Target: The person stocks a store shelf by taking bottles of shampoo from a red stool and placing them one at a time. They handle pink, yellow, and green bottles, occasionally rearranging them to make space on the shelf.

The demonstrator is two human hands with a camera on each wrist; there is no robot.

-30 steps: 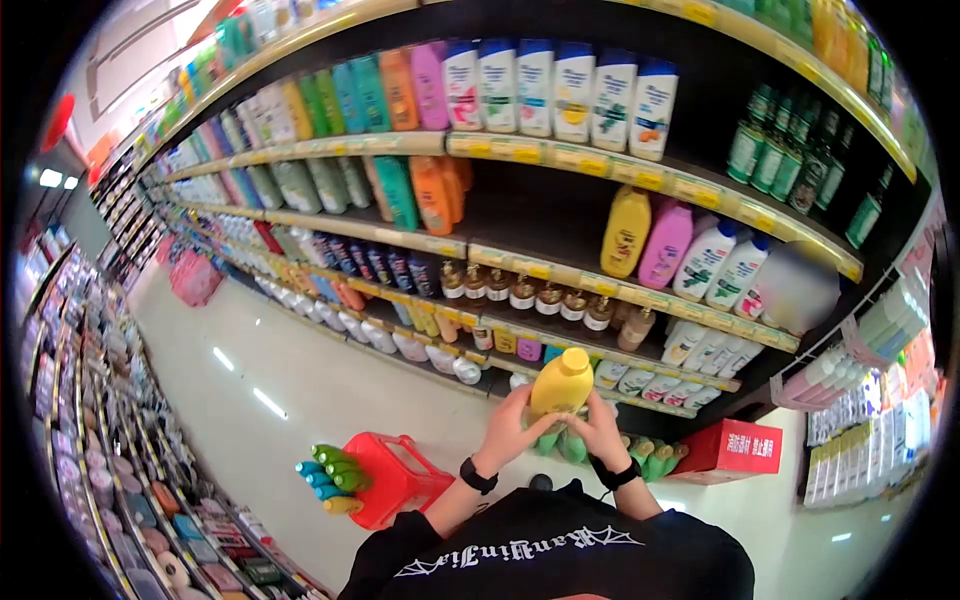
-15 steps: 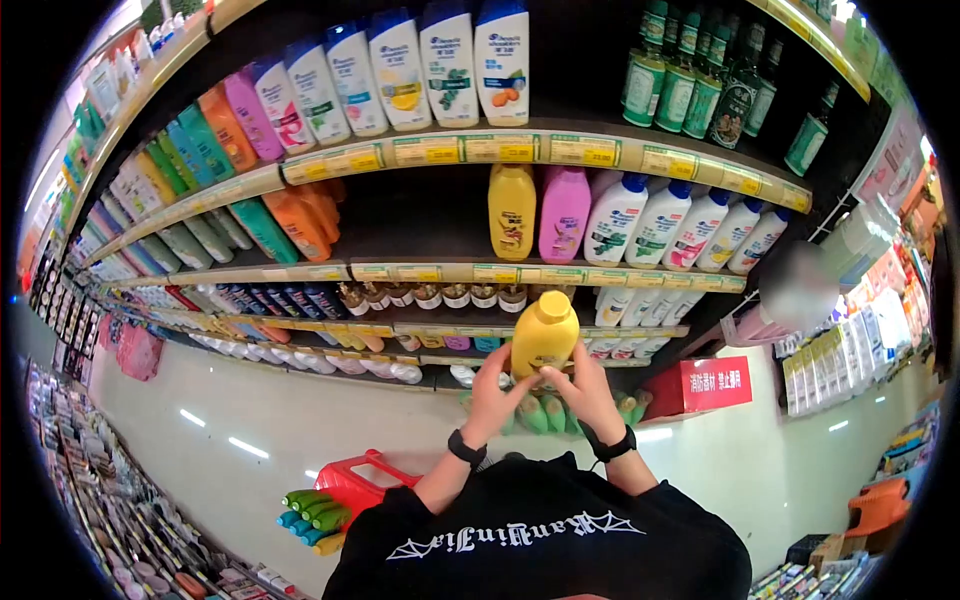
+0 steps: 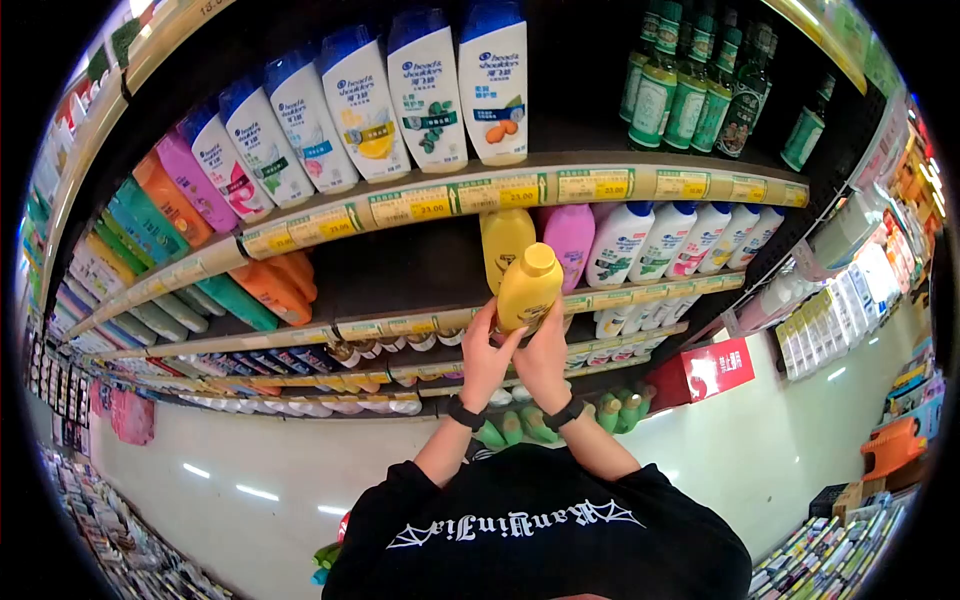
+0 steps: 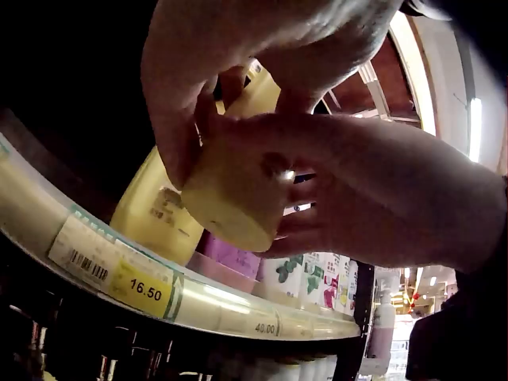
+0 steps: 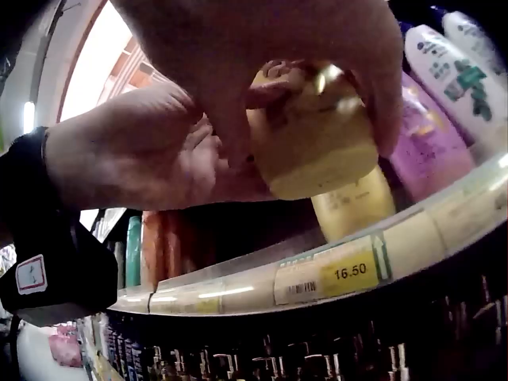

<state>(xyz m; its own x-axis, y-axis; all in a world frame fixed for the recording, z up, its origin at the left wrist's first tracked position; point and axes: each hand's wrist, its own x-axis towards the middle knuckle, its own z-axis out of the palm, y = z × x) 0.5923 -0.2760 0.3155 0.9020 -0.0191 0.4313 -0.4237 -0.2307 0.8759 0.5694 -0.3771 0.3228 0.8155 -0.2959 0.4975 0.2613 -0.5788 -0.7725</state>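
Both hands hold a yellow shampoo bottle (image 3: 530, 290) upright in front of the shelf, cap up. My left hand (image 3: 487, 355) grips its left side, and my right hand (image 3: 545, 358) grips the right side, thumbs toward me. In the left wrist view the bottle's base (image 4: 230, 214) shows between the two hands; the right wrist view shows the same base (image 5: 317, 159) from the other side. Just behind it a matching yellow bottle (image 3: 505, 240) stands on the shelf, partly covered by the held one. Beside that stands a pink-purple bottle (image 3: 570, 245).
The shelf edge (image 5: 230, 282) with a 16.50 price tag runs close below the hands. White bottles with blue caps (image 3: 620, 245) stand to the right, orange bottles (image 3: 275, 285) to the left. Above, a shelf edge (image 3: 430, 205) juts out. A red box (image 3: 703, 372) sits on the floor at right.
The held yellow bottle has moved up and forward, closer to the shelf, and now overlaps the yellow bottle standing there. The view has come nearer the shelf; the red stool has mostly left it.
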